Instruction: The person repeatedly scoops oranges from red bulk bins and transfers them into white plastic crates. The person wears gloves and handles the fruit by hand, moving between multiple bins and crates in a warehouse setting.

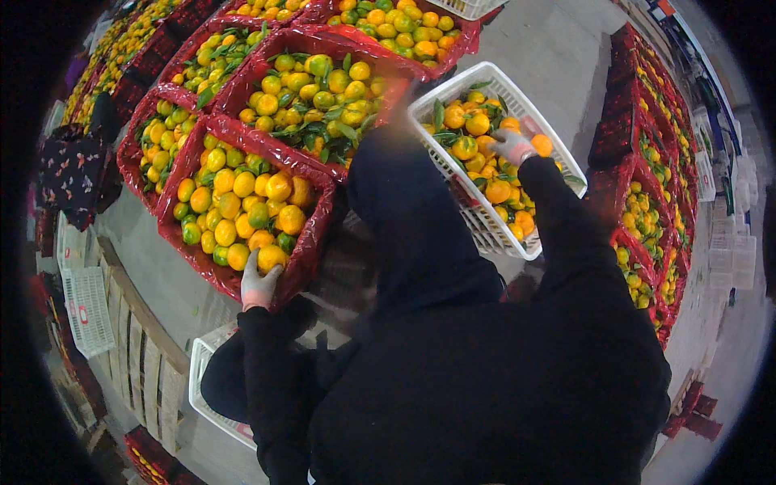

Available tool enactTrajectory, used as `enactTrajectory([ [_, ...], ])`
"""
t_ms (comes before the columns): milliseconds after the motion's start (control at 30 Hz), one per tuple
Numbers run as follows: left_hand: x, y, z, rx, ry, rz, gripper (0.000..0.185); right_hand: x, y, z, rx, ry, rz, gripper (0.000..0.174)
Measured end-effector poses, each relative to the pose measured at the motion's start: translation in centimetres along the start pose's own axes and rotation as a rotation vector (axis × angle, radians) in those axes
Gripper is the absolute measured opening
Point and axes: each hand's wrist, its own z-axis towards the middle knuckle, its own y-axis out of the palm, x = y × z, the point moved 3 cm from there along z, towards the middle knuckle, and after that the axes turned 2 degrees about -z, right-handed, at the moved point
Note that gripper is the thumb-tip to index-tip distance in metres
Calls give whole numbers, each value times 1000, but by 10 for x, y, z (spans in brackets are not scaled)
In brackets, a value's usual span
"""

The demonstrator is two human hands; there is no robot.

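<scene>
My left hand (259, 285), in a pale glove with a pink cuff, has its thumb and fingers around an orange mandarin (272, 258) at the near corner of a crate lined with red plastic film (242, 128). Yellow, orange and green mandarins (229, 205) fill that crate. On the right, my right hand (512, 146), gloved alike, reaches into a white slatted plastic basket (506, 79) of mandarins with green leaves. Its fingertips rest among the fruit, and whether they grip any cannot be told. A mandarin (541, 145) lies beside this hand.
More red-lined crates of mandarins (327, 91) adjoin ahead. Stacked crates (633, 121) stand at right. A white basket (200, 388) is by my left arm, near a wooden pallet (139, 345). Another person (76, 173) in patterned dark clothing is at far left.
</scene>
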Motion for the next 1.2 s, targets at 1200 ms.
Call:
enactTrajectory([
  [1200, 7, -9, -9, 34, 14, 207, 76, -474, 160, -24, -530, -656, 70, 76],
])
